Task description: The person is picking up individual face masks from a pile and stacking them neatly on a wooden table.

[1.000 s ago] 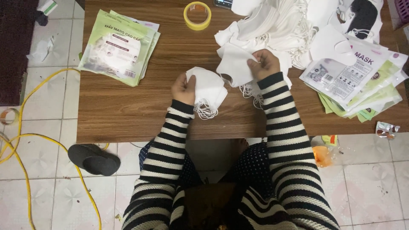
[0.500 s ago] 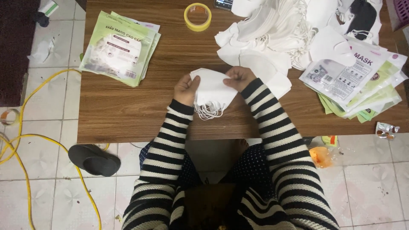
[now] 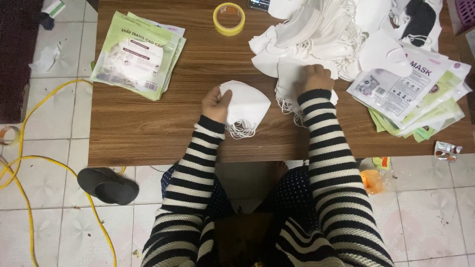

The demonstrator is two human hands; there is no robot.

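The left hand (image 3: 216,103) grips a small stack of folded white masks (image 3: 246,106), the right hand (image 3: 316,77) apparently pinches another from the big loose heap (image 3: 321,34), most unsorted.

Yellow tape roll (image 3: 229,18), green packet stack (image 3: 136,57), black slipper (image 3: 107,185), yellow cable (image 3: 29,163).

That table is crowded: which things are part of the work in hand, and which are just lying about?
In hand:
left hand holding a stack of white masks
right hand on the loose mask pile

Lying about:
tape roll
green packets
printed packets
black slipper
yellow cable
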